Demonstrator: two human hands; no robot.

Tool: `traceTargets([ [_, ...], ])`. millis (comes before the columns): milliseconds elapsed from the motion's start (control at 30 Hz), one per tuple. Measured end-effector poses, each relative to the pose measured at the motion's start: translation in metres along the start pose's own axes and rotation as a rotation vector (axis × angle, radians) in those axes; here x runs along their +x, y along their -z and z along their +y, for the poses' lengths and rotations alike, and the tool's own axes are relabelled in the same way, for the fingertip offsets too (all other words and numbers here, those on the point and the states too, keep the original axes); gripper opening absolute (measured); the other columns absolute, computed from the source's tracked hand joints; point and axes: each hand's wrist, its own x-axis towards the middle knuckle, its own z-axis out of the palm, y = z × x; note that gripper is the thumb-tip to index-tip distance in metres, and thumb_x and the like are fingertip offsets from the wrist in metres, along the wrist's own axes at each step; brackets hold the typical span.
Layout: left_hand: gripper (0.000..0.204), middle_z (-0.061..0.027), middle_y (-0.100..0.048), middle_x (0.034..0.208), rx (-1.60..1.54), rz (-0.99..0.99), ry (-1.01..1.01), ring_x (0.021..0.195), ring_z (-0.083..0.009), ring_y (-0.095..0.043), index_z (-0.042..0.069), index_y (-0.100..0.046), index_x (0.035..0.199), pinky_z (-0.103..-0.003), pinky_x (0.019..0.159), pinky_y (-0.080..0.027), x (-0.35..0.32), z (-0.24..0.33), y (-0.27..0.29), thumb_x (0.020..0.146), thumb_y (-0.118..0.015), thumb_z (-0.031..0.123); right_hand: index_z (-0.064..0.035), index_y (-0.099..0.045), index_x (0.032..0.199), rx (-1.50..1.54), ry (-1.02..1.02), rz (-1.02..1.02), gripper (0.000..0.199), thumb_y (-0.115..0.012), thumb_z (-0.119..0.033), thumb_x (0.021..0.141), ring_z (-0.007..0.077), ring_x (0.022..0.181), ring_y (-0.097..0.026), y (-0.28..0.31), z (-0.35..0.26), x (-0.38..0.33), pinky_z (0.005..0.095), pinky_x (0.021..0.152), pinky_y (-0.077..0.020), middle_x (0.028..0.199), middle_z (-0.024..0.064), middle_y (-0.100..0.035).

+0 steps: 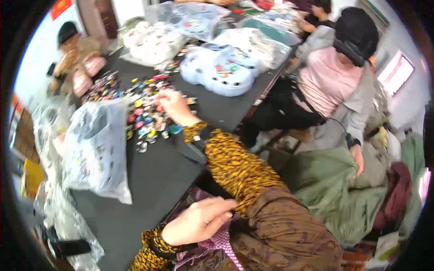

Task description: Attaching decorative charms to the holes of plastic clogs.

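My right hand [175,106] reaches over a heap of small colourful charms [149,115] on the dark table, its thumb and fingers drawn together. Anything between its fingertips is too small to make out. Close to my lap is my left hand [199,222], fingers pressed together, with a small dark bit at the tips that I cannot name. A clear plastic bag [97,151] holding light blue clogs lies left of the charms. Beyond my right hand stands a pair of light blue clogs [221,70] with charms on top.
Bags of white clogs [151,43] and blue clogs [190,20] crowd the table's [149,180] far end. Crumpled clear plastic [74,221] hangs along the left edge. A person [327,77] sits at right beside green cloth [330,189]; another person [74,56] is at far left.
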Motion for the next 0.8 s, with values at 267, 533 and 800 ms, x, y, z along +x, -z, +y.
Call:
traceTargets([
  [267, 0.059, -0.0177, -0.05, 0.124, 1.122, 0.448, 0.322, 0.114, -0.0365, -0.047, 0.001, -0.051, 0.121, -0.047, 0.096, -0.037, -0.051, -0.004, 0.081, 0.072, -0.077, 0.02, 0.0022, -0.064, 0.103, -0.08, -0.011, 0.0, 0.019, -0.052, -0.006, 0.09, 0.0096, 0.069, -0.061, 0.026, 0.004, -0.005, 0.0236, 0.061, -0.0498, 0.087, 0.0064, -0.067],
  [533, 0.1, -0.0243, -0.028, 0.149, 1.459, 0.49, 0.747, 0.133, -0.0436, -0.033, -0.002, -0.034, 0.141, -0.055, 0.101, -0.032, -0.117, -0.046, 0.112, 0.065, -0.082, 0.04, 0.0024, -0.063, 0.097, -0.074, -0.049, 0.014, 0.016, -0.05, -0.002, 0.09, 0.0094, 0.064, -0.058, 0.004, 0.001, -0.004, 0.0237, 0.059, -0.0481, 0.083, 0.0051, -0.064],
  [800, 0.097, -0.0257, -0.044, 0.134, 1.302, 0.743, 0.851, 0.117, -0.0403, -0.051, -0.001, -0.027, 0.142, -0.046, 0.092, -0.046, -0.126, -0.057, 0.139, 0.067, -0.083, 0.027, 0.0004, -0.065, 0.104, -0.204, 0.064, -0.109, 0.018, -0.053, -0.005, 0.091, 0.0101, 0.071, -0.062, -0.003, -0.032, 0.001, 0.0234, 0.06, -0.0508, 0.089, 0.0058, -0.067],
])
